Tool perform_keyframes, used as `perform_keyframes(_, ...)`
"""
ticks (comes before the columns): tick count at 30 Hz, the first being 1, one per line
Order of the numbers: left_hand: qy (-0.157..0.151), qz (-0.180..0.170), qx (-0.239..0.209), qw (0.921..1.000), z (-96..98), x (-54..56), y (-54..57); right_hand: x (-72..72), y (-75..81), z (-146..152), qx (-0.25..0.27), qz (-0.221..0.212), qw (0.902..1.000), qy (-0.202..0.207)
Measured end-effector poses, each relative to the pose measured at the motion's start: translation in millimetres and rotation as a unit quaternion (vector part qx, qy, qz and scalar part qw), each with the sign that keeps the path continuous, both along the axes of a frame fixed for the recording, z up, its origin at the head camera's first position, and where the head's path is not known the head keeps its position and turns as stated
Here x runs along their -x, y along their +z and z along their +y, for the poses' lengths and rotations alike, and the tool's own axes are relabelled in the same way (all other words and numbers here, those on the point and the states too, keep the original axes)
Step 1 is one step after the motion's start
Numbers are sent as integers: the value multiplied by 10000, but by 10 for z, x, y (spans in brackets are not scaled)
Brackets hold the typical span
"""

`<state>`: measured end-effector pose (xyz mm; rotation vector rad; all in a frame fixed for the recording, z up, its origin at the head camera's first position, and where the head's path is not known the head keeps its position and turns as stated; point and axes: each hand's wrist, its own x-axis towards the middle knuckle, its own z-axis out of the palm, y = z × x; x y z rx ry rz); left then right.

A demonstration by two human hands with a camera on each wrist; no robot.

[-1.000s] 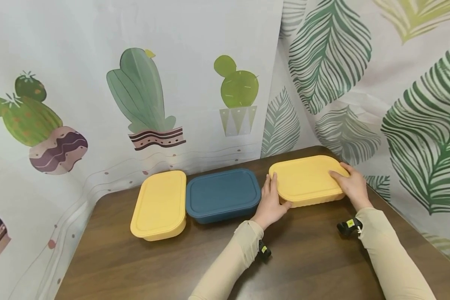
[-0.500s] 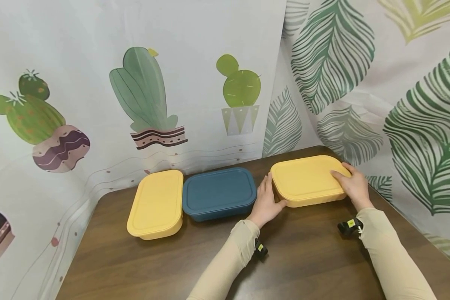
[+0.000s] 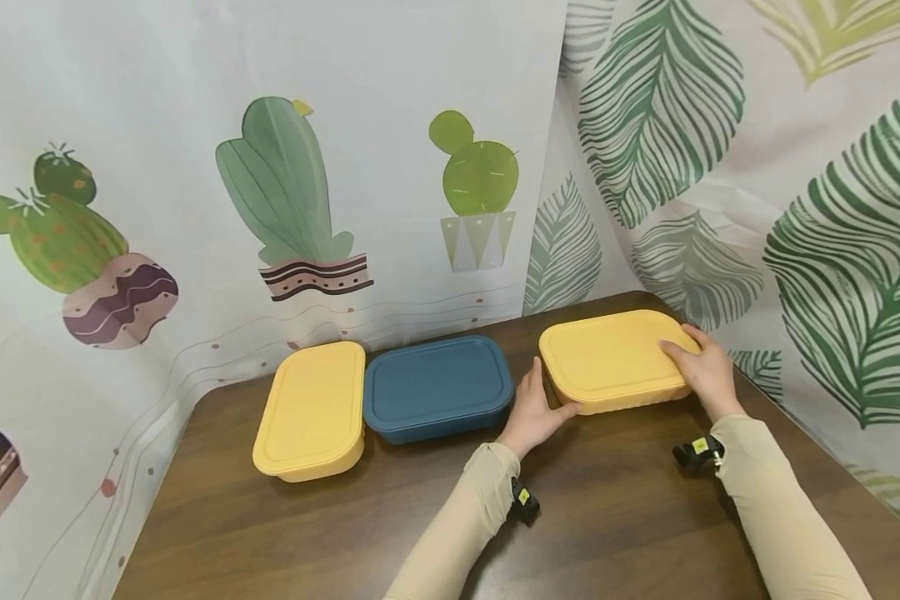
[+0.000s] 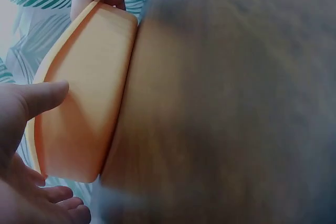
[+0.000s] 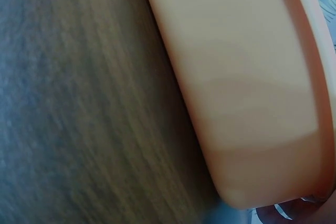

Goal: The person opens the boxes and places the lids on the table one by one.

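A yellow lidded food container [image 3: 615, 354] lies at the right of the table in the head view. My right hand [image 3: 707, 371] grips its right end, thumb on the lid and fingers down the far side. At its left end is my left hand [image 3: 532, 414], fingers straight and spread, thumb by the near left corner. In the left wrist view the left thumb [image 4: 47, 98] shows in front of the container's side wall [image 4: 89, 87]. A blue lidded container [image 3: 438, 383] stands just left of my left hand. Against that one's left side sits a second yellow container [image 3: 311, 408], turned lengthwise.
All three containers stand in a row along the back of the brown wooden table [image 3: 600, 517]. A cloth with printed cacti [image 3: 285, 183] hangs behind, and a leaf-printed cloth [image 3: 660, 108] hangs at the right. Each wrist wears a black camera [image 3: 697, 454].
The blue container and the left yellow one have shifted slightly left, widening the gap. My left fingers have come away from the right yellow container's edge. The right hand has stayed put.
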<state>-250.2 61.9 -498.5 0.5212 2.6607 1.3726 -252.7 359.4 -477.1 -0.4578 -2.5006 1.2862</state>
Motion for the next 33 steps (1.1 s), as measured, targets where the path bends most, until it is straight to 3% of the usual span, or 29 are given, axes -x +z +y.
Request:
perform_keyframes(7,53,-454,-458,9979,5,63,-80,35,9,-22,27,0,10000,21)
perform_keyframes(12,27,-667,-1018,9926,1,119,-152,47,26,-60,-36,-20,10000,1)
perform_keyframes(17,20,-895,-1229,9884,14,134,-166,74,29,-82,43,-98,9999,1)
perform_keyframes(23,127,-837,-1368,9870,45,150,-133,138,47,-101,-5,-62,10000,8)
perform_keyframes(33,198,-722,-1129,9908,11,107,-174,155,4,-158,27,-143,9999,-30)
